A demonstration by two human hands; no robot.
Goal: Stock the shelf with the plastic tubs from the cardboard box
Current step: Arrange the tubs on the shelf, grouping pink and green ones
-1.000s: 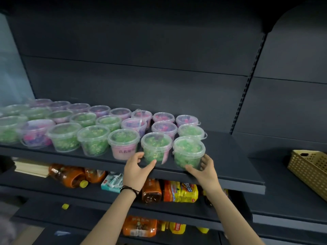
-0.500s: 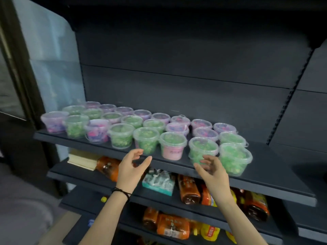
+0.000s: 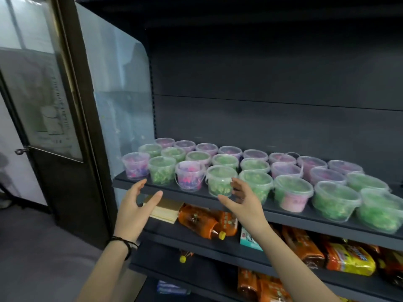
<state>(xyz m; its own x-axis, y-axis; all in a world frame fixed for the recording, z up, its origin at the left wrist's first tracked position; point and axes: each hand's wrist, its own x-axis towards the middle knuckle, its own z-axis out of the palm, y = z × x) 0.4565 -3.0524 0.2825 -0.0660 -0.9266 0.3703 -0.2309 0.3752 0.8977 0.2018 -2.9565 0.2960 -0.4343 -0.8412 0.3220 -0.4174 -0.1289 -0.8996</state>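
Left hand (image 3: 137, 205), wearing one dark wristband (image 3: 125, 244), hovers before the front edge of the shelf (image 3: 290, 217). Its fingers are spread apart and hold nothing. Right hand (image 3: 242, 203) is raised beside it, fingers loosely curved and apart, also holding nothing. Its fingertips (image 3: 237, 186) lie just beside the fourth tub (image 3: 219, 179) of the front row; contact cannot be told.

The tubs (image 3: 255, 165) stand upright on the shelf, lids on, 24 in all, in three rows of eight.
- **Front row:** the first (image 3: 135, 165) and third (image 3: 189, 178) from the left hold pink-purple contents, the sixth shows green above pink, and the other five are green.
- **Middle row:** six green and two pink.
- **Back row:** all eight pink-purple.

Neighbouring tubs stand touching or nearly so.

On the lower shelf (image 3: 218, 247) lie one stack of pale flat packs (image 3: 165, 211), two orange bottles (image 3: 196, 219) on their sides with one yellow cap showing, one teal box (image 3: 248, 238), and several orange and yellow packets (image 3: 349, 260), too blurred to count. A glass door (image 3: 50, 94) stands at the left.
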